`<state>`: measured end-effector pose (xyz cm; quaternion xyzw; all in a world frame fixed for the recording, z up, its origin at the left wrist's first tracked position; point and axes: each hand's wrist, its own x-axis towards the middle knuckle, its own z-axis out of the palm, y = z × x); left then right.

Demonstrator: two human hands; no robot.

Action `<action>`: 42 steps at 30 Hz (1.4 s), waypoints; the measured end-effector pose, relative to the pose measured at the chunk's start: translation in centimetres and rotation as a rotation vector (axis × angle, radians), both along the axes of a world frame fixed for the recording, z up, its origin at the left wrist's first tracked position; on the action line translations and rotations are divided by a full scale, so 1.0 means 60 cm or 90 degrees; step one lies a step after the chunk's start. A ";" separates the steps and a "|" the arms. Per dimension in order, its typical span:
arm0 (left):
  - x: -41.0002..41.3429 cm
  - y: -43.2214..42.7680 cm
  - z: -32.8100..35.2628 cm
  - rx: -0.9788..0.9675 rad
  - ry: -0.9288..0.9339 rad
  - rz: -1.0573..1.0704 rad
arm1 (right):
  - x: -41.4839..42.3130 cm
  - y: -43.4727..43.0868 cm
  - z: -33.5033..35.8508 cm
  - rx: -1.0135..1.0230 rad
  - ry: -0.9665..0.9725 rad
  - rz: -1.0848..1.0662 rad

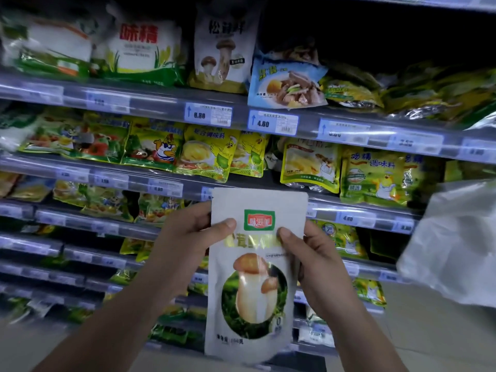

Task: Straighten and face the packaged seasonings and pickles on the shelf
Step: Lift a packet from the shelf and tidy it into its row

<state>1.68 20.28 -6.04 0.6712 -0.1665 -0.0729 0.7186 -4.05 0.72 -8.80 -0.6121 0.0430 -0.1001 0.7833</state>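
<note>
A white mushroom pouch (256, 275) is held upright in front of the shelves (161, 99), clear of them, with its printed face turned to the camera. It is pinched at its upper part by the left hand (188, 242) on one edge and the right hand (312, 260) on the other, thumbs pressed on the front. A similar mushroom bag (224, 49) is seen standing on the top shelf, with a blue packet (285, 81) beside it leaning out over the rail. The yellow packs (204, 154) below are tilted and overlapped. Most facing is judged undone: the pouch is yet to be shelved, and the rows are yet to be squared.
</note>
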 end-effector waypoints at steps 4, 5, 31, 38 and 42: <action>0.036 0.020 0.002 -0.089 0.079 -0.009 | 0.028 0.015 0.015 -0.002 -0.016 0.010; 0.046 0.026 0.004 -0.129 0.109 -0.028 | 0.035 0.020 0.017 0.018 -0.016 0.016; 0.243 0.080 0.028 -0.037 -0.072 0.079 | 0.134 0.067 -0.038 -0.086 0.087 0.209; 0.273 0.083 0.034 0.205 -0.314 0.152 | 0.141 0.041 -0.045 -0.103 0.075 0.105; 0.265 0.055 0.015 0.087 -0.062 0.049 | 0.144 0.015 -0.045 -0.118 0.055 0.053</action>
